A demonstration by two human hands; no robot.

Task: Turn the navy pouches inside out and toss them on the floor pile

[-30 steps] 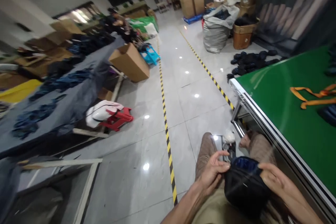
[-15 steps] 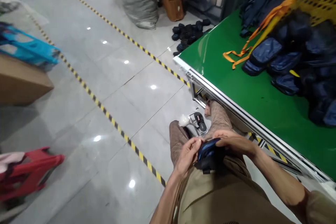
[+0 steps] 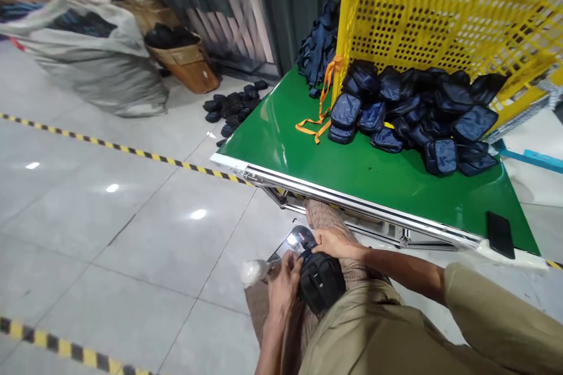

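A small black pouch (image 3: 322,281) rests on my lap, held between both hands. My left hand (image 3: 284,277) grips its left side and my right hand (image 3: 335,242) presses on its top edge. Just beyond the pouch, on the floor, sits a small grey device (image 3: 299,238) with a white ball-like thing (image 3: 252,272) beside it. On the green table (image 3: 281,137) ahead lies a heap of dark blue pouches (image 3: 413,117) against a tipped yellow perforated crate (image 3: 440,12).
An orange strap (image 3: 320,111) lies on the table, a black phone (image 3: 499,233) near its right corner. More dark pouches (image 3: 233,105) lie on the floor by a brown basket (image 3: 185,61) and a large grey sack (image 3: 83,58). Yellow-black tape (image 3: 132,153) crosses the tiles.
My view has swung right from the far hall to the green table and crate. Both hands stay on the pouch, which now lies lower on my lap, its blue lining hidden.
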